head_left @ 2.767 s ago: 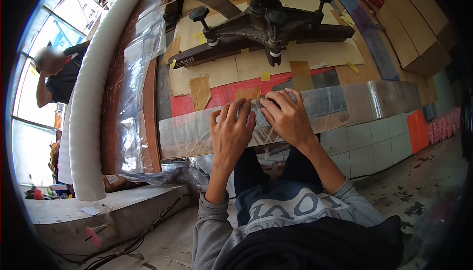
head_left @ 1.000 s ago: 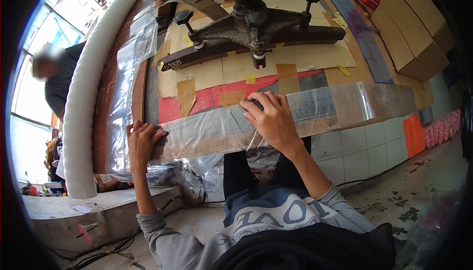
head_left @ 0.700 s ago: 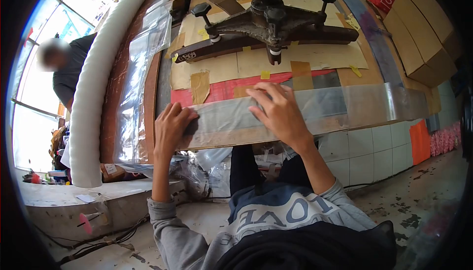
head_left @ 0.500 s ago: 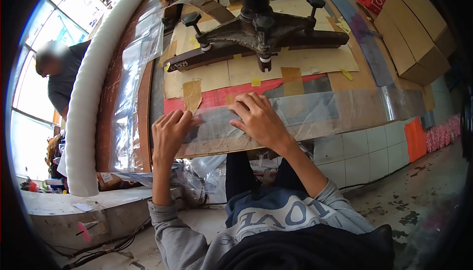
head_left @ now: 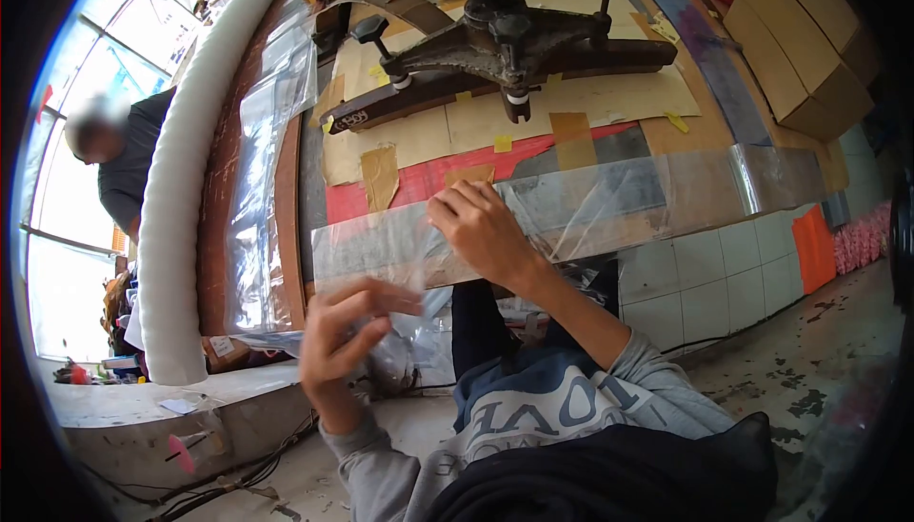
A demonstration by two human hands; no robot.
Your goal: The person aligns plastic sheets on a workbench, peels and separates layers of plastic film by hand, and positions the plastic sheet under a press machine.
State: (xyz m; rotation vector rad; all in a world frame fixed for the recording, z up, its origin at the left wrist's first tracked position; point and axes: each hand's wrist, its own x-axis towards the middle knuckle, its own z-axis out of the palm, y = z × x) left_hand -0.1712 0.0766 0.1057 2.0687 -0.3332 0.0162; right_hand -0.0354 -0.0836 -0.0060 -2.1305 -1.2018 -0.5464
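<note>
A long clear plastic sheet (head_left: pixel 619 200) lies along the front edge of the worktable. On its left half rests my right hand (head_left: pixel 484 234), with fingers curled and pressed together on the film; the fingertips are partly hidden. My left hand (head_left: pixel 345 339) is lower, just off the table's front edge. Its fingers point right, with the thumb apart, slightly blurred, and I see nothing held in them. Behind the sheet lie a red strip (head_left: pixel 347 203), pieces of brown tape (head_left: pixel 379 177) and a cream board (head_left: pixel 428 141).
Over the board stands a dark metal press head (head_left: pixel 509 46) with knobs. A white foam roll (head_left: pixel 181 198) and more clear film (head_left: pixel 262 189) lie left. Cardboard boxes (head_left: pixel 790 55) stand right. Another person (head_left: pixel 133 155) is beyond the roll.
My left hand has come off the sheet, moving down and toward me, its fingers now apart. My right hand has shifted slightly left and stays on the plastic.
</note>
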